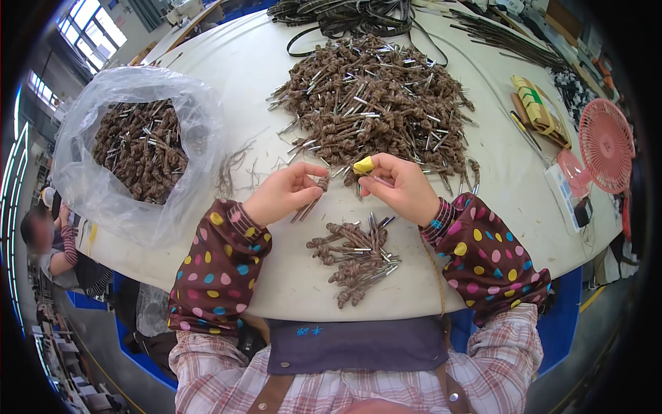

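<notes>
While the left hand (284,193) pinches a knotted brown cord (314,196) near the table's (234,76) front edge, right hand (398,186) closed beside it; a slip could drop it into the small pile (355,259).

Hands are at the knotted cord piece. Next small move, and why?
Probably drop the knotted cord piece onto the small pile near the table edge: the left hand pinches it, the right hand with a yellow fingertip cover is beside it, and alike pieces lie there.
</notes>
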Demonstrator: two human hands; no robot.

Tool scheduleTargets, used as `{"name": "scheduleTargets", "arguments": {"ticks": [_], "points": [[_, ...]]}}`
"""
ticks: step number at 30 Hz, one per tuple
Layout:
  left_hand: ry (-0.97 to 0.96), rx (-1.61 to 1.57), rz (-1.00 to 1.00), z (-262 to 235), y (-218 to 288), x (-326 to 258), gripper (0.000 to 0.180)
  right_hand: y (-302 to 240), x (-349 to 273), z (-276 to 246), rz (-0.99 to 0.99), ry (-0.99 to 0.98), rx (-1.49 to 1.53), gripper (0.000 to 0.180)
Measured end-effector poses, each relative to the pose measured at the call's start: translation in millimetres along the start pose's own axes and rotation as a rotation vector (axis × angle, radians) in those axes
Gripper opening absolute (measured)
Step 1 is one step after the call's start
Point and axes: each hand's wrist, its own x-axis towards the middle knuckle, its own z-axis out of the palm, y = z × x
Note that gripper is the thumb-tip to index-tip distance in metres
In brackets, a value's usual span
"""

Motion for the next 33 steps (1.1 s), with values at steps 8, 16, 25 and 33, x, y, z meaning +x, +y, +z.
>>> {"name": "scheduleTargets", "arguments": {"ticks": [8, 16, 25, 33], "points": [[0.073, -0.805, 0.245, 31.4, 8.3, -5.7, 0.037, -6.0, -2.0, 20.1, -0.031, 0.062, 0.289, 0.039], [0.325, -0.357, 0.381, 39.3, 6.9, -0.3, 0.040, -13.8, -5.7, 16.9, 0.032, 0.072, 0.138, 0.026], [0.640, 0.608, 0.754, 26.4, 10.0, -2.9, 0.031, -17.8, -6.1, 15.8, 0.098, 0.056, 0.068, 0.017], [0.612, 0.395, 0.591, 37.5, 22.6, -6.5, 0.032, -10.1, -8.8, 18.0, -0.008, 0.157, -0.168, 0.025]]}}
